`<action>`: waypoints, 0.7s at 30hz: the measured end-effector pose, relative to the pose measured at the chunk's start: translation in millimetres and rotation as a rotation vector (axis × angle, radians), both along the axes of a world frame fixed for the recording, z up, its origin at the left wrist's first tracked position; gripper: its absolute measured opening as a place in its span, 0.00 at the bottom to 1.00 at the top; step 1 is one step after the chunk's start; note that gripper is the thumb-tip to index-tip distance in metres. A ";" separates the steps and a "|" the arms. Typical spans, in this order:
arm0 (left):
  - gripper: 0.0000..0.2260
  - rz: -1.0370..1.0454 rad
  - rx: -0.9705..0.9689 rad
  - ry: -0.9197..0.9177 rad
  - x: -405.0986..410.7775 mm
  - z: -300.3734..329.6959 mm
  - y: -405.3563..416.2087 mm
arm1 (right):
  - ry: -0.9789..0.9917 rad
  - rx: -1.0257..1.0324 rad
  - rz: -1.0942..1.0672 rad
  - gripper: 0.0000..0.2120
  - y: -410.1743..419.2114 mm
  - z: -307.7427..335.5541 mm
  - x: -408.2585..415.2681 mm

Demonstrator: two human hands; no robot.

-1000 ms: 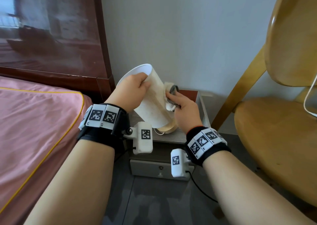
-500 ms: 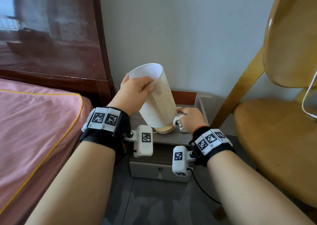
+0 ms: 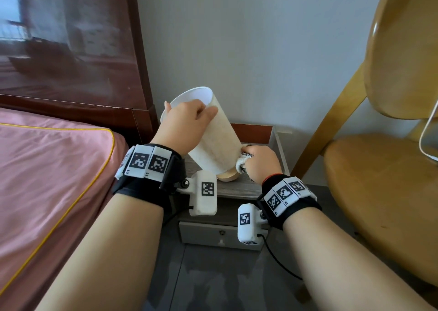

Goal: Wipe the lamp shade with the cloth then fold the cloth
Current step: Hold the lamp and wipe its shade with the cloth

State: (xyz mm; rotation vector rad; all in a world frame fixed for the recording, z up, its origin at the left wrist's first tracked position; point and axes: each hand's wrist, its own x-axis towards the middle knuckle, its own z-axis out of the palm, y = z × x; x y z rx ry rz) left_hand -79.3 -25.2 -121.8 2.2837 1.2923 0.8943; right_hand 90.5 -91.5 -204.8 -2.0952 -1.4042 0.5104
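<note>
left hand point(image 3: 187, 123) clamped over the top rim of the lamp shade point(image 3: 214, 144), thumb across the front, fingers hooked behind. shade tipped toward the bed, not upright, w/ the wooden lamp base point(image 3: 228, 176) poking out just below it. right hand point(image 3: 259, 161) curled tight around the bunched cloth point(image 3: 244, 160), pressed against the low right side of the shade, right next to the base.

prob still mid-wipe, fold not started.

what could go south: shade looks like thin paper-ish stuff, so squeezing the rim too hard could dent it. leaning like this, a firm push from the cloth side could slide or tip the base off the desk point(image 3: 239, 187), esp. since it sits near the front edge. can't tell if a cord is attached, a tug there would be bad too. cloth wadded up, so only a small patch does any cleaning.

surroundings: small grey desk w/ a drawer point(image 3: 208, 236) below both wrists, pink bed point(image 3: 47, 180) off past the left hand w/ a dark headboard point(image 3: 71, 38) behind, wooden chair point(image 3: 379, 168) past the right hand, plain wall point(image 3: 248, 50) beyond the shade, grey floor point(image 3: 225, 282) underneath.
</note>
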 end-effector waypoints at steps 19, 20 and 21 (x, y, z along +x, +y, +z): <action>0.10 -0.166 -0.012 -0.057 0.6 3.1 -2.7 | 0.379 0.746 -0.062 0.29 8.7 64.1 -16.0; 0.10 -0.185 -0.012 -0.056 1.9 3.5 -4.9 | 0.340 0.722 0.022 0.30 7.7 63.9 -21.3; 0.11 -0.194 -0.013 -0.053 2.2 4.2 -6.3 | 0.306 0.689 0.082 0.30 7.7 60.5 -25.4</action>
